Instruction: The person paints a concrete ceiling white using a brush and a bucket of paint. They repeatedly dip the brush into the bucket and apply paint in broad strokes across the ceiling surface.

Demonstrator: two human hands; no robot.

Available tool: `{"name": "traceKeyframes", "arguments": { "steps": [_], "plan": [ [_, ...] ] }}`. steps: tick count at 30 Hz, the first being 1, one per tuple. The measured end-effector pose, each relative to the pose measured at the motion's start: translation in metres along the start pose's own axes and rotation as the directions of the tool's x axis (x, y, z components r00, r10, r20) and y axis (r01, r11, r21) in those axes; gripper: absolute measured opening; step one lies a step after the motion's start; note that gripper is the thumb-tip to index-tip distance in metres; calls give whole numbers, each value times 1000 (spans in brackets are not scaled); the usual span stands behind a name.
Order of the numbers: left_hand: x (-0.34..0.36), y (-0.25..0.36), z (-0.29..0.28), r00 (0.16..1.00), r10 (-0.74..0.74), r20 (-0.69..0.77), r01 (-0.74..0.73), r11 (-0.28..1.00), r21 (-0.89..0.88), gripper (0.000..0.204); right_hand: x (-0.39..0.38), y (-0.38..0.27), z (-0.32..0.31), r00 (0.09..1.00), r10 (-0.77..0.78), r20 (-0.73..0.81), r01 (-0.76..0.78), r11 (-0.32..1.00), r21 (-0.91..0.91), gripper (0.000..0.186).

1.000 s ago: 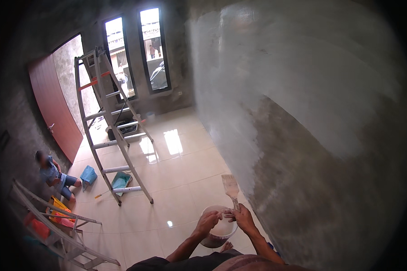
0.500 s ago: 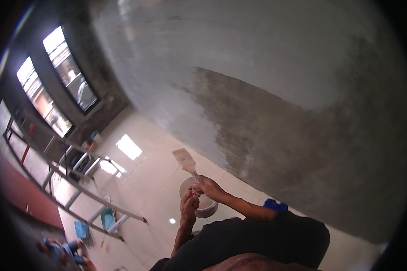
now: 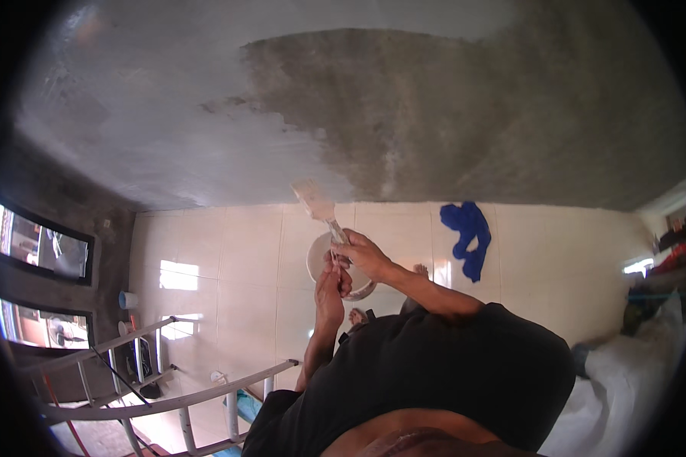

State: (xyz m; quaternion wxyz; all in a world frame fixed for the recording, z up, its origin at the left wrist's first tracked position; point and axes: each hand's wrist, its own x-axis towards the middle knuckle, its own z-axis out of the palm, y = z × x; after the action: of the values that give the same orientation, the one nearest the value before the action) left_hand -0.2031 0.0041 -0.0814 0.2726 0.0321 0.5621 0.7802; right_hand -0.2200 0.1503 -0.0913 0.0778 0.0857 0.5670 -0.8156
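Observation:
A wide paintbrush (image 3: 314, 201) with pale, coated bristles points up and away from me toward the wall. My right hand (image 3: 364, 255) is closed around its handle. Just below, my left hand (image 3: 331, 292) has its fingers pinched together beside the lower end of the handle; what they grip is hidden. Beneath both hands is a round pale bucket (image 3: 313, 263), partly covered by them, its contents hard to make out. Ahead stands a wall (image 3: 450, 114) with a lighter grey coat on the left and along the top, and a darker bare-looking patch at centre and right.
An aluminium ladder (image 3: 183, 407) lies across the lower left. Blue cloth (image 3: 469, 238) rests on the tiled floor (image 3: 541, 266) near the wall. White sheeting (image 3: 625, 388) is heaped at lower right. Two windows (image 3: 42, 244) and a small bucket (image 3: 128, 300) are at far left.
My view has swung to the right, bringing the blue cloth and white sheeting into sight and the person at lower left out of it. Both hands keep their hold.

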Motion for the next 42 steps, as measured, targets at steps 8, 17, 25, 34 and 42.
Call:
{"name": "traceKeyframes", "arguments": {
  "steps": [8,17,25,34,42],
  "plan": [
    [-14,32,-41,995,-60,78,56,997,52,22,-10,23,47,988,-116,-102,137,962,236,13],
    [-22,38,-54,990,-136,30,125,964,235,24,-20,51,47,987,-95,-133,117,979,166,22],
    [-52,50,-61,995,70,72,-84,975,208,24,-117,1,30,915,-235,-329,133,944,-303,22],
    [-81,62,-57,992,98,76,-110,979,170,27,-194,17,-5,758,-394,-520,195,897,-396,12],
    [-89,71,-78,987,84,139,-106,981,165,27,-249,28,6,736,-416,-534,89,842,-533,14]
  ]
}}
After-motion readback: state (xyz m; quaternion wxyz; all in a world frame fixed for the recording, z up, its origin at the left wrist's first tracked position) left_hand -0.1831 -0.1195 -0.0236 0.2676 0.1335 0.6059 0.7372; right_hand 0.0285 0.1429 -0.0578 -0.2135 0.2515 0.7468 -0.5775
